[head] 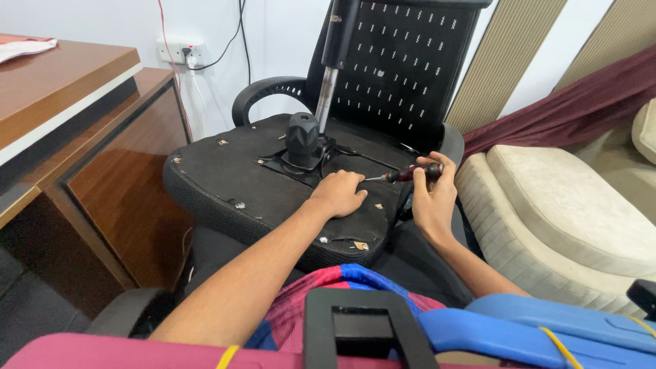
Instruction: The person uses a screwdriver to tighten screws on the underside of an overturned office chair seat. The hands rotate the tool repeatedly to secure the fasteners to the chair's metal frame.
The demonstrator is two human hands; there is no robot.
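An upturned black office chair seat (225, 174) lies across my lap, its underside up. A black mechanism hub (303, 140) with a metal gas-lift rod (326, 99) stands at its middle. My left hand (338, 193) rests fingers-down on the seat's underside, right of the hub. My right hand (434, 198) grips a dark red-handled screwdriver (410, 173), held level with its tip pointing left toward my left hand's fingers. The chair's perforated black backrest (400, 65) rises behind.
A brown wooden desk (89, 137) stands close on the left. A cream sofa (567, 219) sits on the right with a maroon cloth (581, 102) behind it. A wall socket with cables (181, 51) is at the back. Blue and pink gear (478, 331) fills the bottom edge.
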